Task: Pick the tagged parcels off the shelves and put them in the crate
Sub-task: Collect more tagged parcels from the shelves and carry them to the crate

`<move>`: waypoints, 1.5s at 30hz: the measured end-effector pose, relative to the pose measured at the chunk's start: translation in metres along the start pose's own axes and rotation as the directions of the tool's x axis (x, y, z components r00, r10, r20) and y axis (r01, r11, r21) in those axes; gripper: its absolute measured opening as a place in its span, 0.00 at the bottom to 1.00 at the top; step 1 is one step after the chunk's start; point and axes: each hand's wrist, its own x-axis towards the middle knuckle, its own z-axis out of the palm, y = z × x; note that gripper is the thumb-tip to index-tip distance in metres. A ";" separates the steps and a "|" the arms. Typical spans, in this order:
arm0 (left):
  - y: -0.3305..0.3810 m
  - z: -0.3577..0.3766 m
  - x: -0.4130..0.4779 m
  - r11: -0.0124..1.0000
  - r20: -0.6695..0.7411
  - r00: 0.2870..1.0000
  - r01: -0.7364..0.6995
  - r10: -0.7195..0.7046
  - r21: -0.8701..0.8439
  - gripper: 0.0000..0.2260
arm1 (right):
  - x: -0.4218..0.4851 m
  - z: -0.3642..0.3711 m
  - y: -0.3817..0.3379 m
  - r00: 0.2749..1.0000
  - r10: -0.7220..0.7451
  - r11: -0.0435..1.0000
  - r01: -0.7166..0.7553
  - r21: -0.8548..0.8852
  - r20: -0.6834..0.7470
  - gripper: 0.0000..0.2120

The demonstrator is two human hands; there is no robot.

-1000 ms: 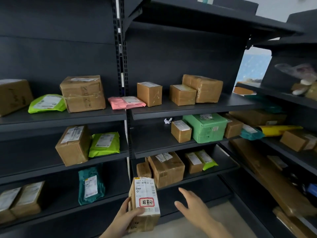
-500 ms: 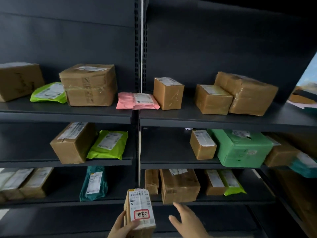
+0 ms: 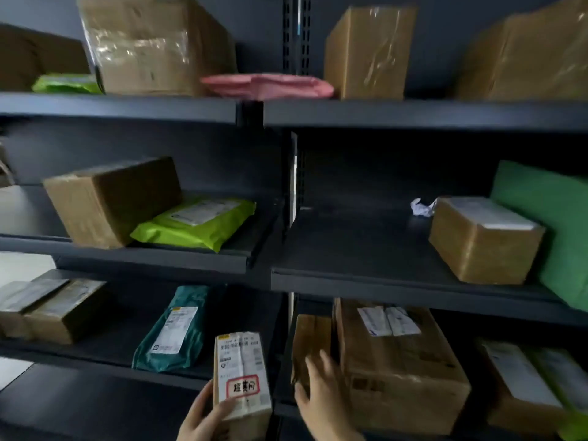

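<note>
Left hand (image 3: 200,415) grips a small brown cardboard parcel with a white shipping label and a red-bordered handwritten tag (image 3: 241,377). Thumb is curled over the front face, other fingers are hidden behind. Parcel is upright, held low in front of the dark metal shelving (image 3: 350,246), not on any shelf. Right hand (image 3: 321,399) holds nothing, fingers straight and slightly spread. Its tips are at a narrow brown cardboard box (image 3: 310,335) on the lower right shelf, just beside a large taped cardboard box (image 3: 397,370). Can't tell if they touch: blurred.
</note>
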 end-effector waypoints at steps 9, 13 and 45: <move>-0.050 -0.020 0.081 0.977 0.127 0.968 -0.212 0.215 -0.036 0.40 | 0.070 0.059 0.013 0.976 0.090 0.963 -0.137 -0.234 -0.200 0.38; -0.063 -0.025 0.101 0.978 0.165 0.965 -0.198 0.206 -0.062 0.43 | 0.074 0.069 0.015 0.974 0.103 0.964 -0.148 -0.221 -0.200 0.35; -0.075 -0.056 0.121 0.991 0.156 0.980 -0.131 0.126 0.023 0.47 | 0.043 0.115 0.028 0.900 0.216 0.894 -0.026 0.447 -0.380 0.43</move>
